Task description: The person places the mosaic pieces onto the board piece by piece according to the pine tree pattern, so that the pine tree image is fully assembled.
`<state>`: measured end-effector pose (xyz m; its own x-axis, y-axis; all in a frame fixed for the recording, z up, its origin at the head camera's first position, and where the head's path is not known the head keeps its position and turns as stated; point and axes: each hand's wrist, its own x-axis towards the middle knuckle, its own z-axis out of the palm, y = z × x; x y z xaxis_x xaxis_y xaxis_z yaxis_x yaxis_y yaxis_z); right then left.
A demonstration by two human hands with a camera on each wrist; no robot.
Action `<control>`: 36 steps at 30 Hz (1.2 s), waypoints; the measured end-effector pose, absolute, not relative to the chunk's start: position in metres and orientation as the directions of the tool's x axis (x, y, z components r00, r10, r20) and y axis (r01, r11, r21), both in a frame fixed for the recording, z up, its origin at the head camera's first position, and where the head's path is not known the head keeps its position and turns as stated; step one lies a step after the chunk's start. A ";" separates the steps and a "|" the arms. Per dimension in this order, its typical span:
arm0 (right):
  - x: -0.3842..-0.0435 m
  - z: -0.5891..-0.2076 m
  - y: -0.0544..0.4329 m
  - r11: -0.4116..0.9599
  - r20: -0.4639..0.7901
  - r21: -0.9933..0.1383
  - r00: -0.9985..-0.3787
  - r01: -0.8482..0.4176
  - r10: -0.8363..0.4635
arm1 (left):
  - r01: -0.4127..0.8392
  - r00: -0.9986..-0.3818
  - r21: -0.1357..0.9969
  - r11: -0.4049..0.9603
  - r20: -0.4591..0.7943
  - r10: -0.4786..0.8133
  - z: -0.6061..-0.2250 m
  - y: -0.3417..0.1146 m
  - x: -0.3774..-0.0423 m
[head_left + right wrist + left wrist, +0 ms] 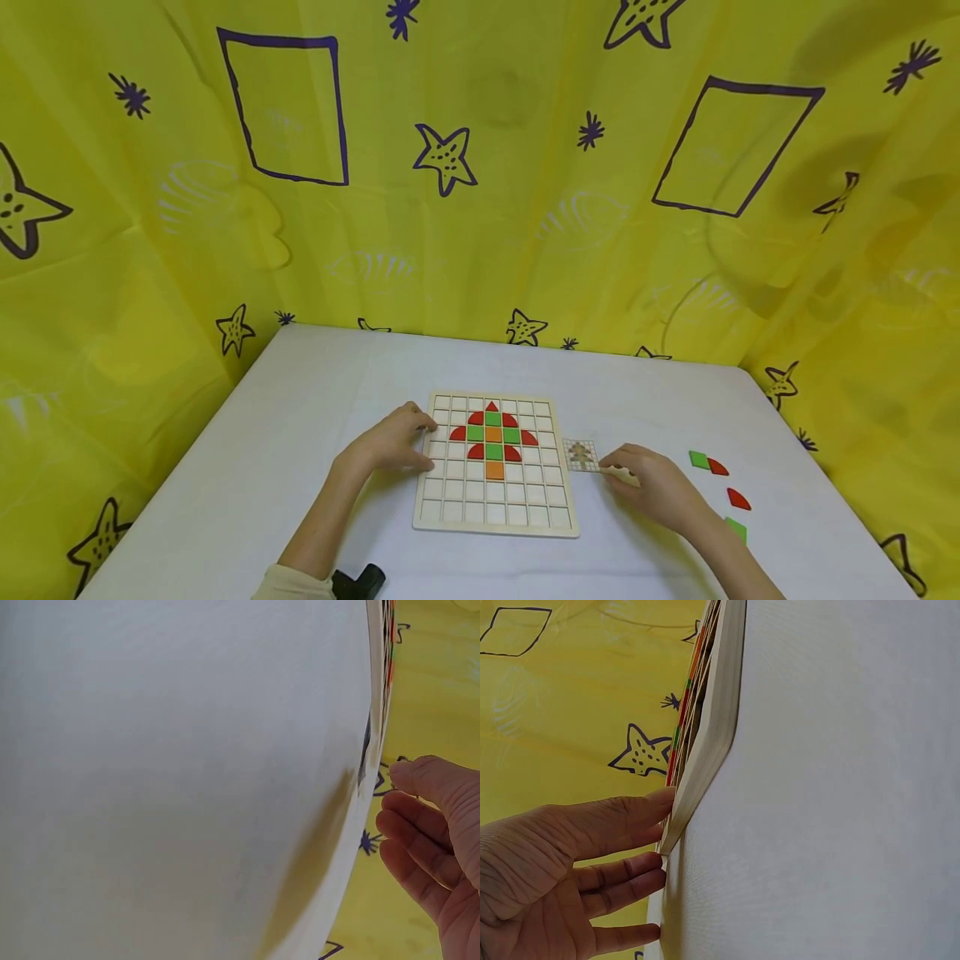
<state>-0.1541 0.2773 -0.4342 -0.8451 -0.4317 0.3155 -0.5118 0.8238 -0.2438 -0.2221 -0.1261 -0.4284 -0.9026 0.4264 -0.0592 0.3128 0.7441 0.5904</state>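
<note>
grip loose and empty on both sides, left hand (393, 438) touching the left edge of the board (495, 492) and right hand (651, 481) by the card (581, 455), the tree figure (493, 434) on it looks complete, four pieces (738, 499) lying unplaced at right.

My right grip (651, 485) has room on the table (360, 375) between the picture card (581, 455) and the loose red and green pieces (738, 499). The board (496, 528) blocks my left grip (392, 440) from sliding right.
</note>
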 end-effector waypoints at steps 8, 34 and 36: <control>-0.149 -0.433 0.297 0.881 0.205 -0.323 -0.935 -0.345 -0.291 | 0.301 -0.906 0.594 0.746 -0.066 0.418 -0.428 -0.125 -0.221; -0.157 -0.432 0.379 0.922 0.135 -0.337 -0.979 -0.192 -0.155 | 0.285 -0.910 0.609 0.740 -0.071 0.409 -0.431 -0.127 -0.220; -0.160 -0.431 0.385 0.929 0.126 -0.325 -0.981 -0.179 -0.145 | 0.287 -0.910 0.607 0.741 -0.068 0.408 -0.430 -0.126 -0.221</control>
<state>-0.1600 0.3851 -0.4315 -0.9814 -0.1447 0.1261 -0.1787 0.9287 -0.3250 -0.2211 -0.1261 -0.4297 -0.9103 0.4082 -0.0680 0.2869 0.7409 0.6072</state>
